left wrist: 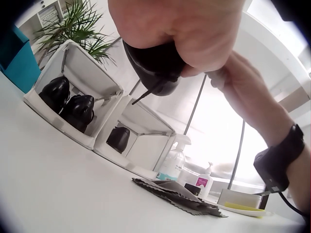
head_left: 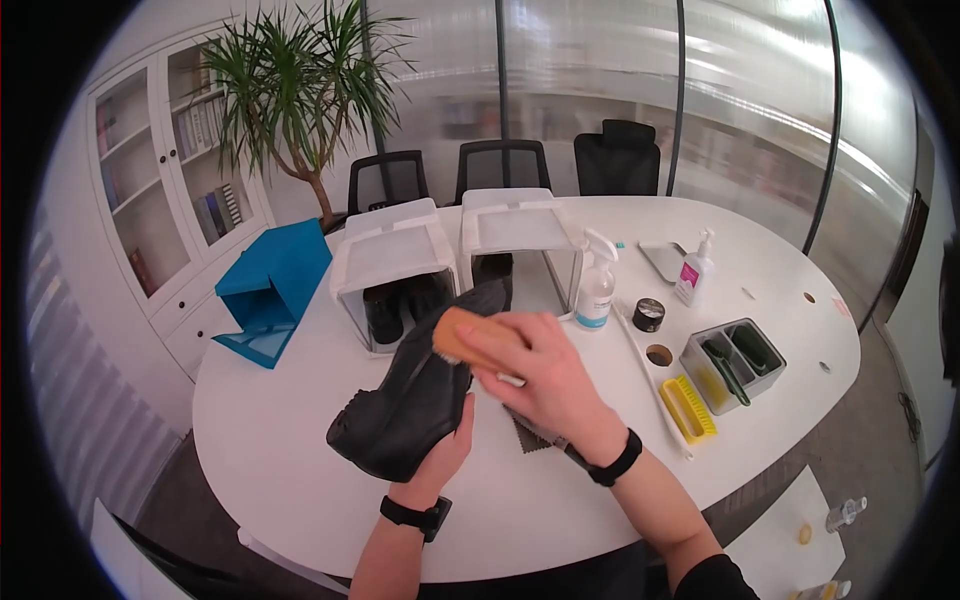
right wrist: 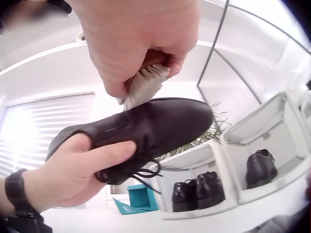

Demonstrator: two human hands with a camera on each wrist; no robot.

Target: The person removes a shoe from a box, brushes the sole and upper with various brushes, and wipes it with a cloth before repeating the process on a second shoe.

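A black lace-up shoe (head_left: 405,400) is held above the table by the left hand (head_left: 436,462), whose thumb lies along its side near the laces in the right wrist view (right wrist: 73,167). The right hand (head_left: 550,375) grips a wooden-backed brush (head_left: 475,338). Its pale bristles (right wrist: 146,86) touch the shoe's upper (right wrist: 170,121) in the right wrist view. From the left wrist view, the left hand (left wrist: 180,29) covers much of the shoe (left wrist: 158,65).
Two white boxes (head_left: 395,240) with black shoes inside stand behind the hands, a blue box (head_left: 290,270) at left. Grey cloths (left wrist: 177,195) lie below. To the right are a spray bottle (head_left: 595,290), pump bottle (head_left: 695,272), black jar (head_left: 648,315), yellow brush (head_left: 690,410) and metal container (head_left: 735,365).
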